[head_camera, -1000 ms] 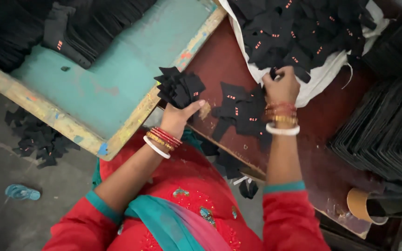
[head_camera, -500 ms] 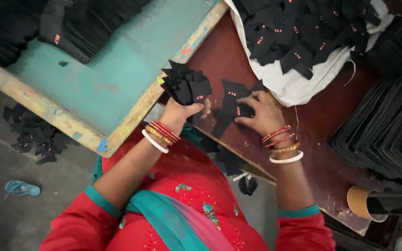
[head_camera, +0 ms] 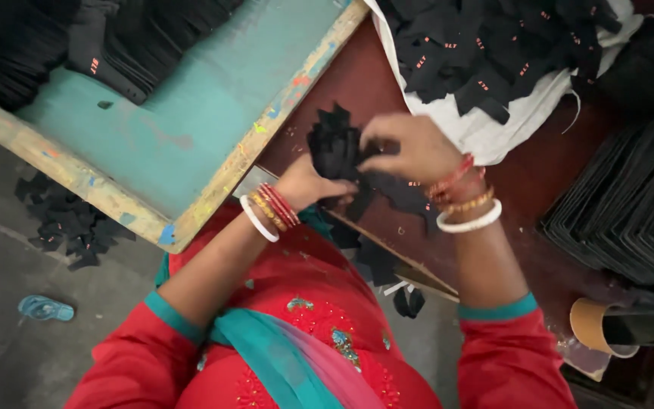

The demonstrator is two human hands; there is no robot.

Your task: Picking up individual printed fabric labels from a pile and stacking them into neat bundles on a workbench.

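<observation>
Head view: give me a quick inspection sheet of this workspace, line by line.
Surface: dark red table; teal framed board beside it.
Job's things: bundle of black fabric pieces; loose pieces beneath.
Clutter: white sack of black pieces; black stacks; tape roll.
Hands: left hand grips the bundle; right hand pinches at its top.
Cables: nothing seen.
Surroundings: grey floor, black scraps, blue sandal.

Hands: two, a left hand point(head_camera: 308, 184) and a right hand point(head_camera: 410, 148)
White bangles point(head_camera: 257, 220): two, one on each wrist
Blue sandal point(head_camera: 45, 308): one
Cardboard tube point(head_camera: 596, 326): one
White sack point(head_camera: 486, 125): one
</observation>
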